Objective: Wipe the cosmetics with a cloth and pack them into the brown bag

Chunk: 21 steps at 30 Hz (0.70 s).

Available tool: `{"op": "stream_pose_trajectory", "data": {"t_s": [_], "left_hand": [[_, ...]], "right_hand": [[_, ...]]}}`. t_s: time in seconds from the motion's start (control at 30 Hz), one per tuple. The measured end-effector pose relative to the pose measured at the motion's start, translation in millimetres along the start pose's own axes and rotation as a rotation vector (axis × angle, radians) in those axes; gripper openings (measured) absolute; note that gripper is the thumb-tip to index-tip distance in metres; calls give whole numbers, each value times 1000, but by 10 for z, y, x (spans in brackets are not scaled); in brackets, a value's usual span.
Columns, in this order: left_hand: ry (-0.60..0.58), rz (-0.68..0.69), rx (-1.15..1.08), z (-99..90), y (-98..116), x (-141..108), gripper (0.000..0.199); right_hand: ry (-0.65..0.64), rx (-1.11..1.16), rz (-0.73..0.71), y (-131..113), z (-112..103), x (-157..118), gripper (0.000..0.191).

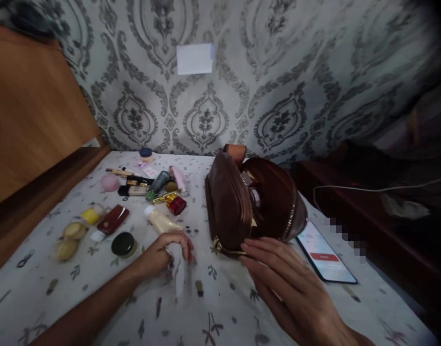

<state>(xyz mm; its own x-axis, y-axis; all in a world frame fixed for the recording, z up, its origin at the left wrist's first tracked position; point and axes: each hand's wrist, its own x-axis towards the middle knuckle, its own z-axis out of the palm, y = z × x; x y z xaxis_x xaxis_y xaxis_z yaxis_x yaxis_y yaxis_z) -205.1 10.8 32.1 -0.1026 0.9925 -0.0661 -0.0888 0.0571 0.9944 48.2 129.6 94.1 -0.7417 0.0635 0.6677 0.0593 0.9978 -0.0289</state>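
While the brown bag lies unzipped right of centre in the frame, the right hand, its fingers extended, reaches the bag's lower edge, though contact cannot be told, and the left hand, apart from it at lower centre, is clamped on a crumpled white cloth. Just beyond the left hand lies a cream tube, with a dark-lidded jar and a red bottle at centre left; a lit phone lies at lower right, and patterned wallpaper fills the upper frame.
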Motion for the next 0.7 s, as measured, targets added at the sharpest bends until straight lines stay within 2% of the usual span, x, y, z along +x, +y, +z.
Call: {"op": "stream_pose_trajectory", "data": {"t_s": [0.17,0.27,0.37,0.47,0.57,0.63,0.7], "left_hand": [[-26,-38,-60,8,-13,-57,22],[-34,58,21,1,6,-83,24],[53,122,163,-12,-14,-73,31],[146,125,304,-33,-62,-41,28],[198,128,348,-53,-75,-34,14],[219,139,370,-55,-56,-49,7],[225,159,391,-46,-36,-66,10]], "right_hand": [[18,160,1,-151,208,217,23],[57,285,37,-237,415,341,24],[83,393,119,-289,677,384,21],[94,487,269,-314,976,334,18],[14,591,526,-339,1235,257,22],[-52,657,644,-359,1341,224,25],[-81,703,695,-375,1388,208,27]]}}
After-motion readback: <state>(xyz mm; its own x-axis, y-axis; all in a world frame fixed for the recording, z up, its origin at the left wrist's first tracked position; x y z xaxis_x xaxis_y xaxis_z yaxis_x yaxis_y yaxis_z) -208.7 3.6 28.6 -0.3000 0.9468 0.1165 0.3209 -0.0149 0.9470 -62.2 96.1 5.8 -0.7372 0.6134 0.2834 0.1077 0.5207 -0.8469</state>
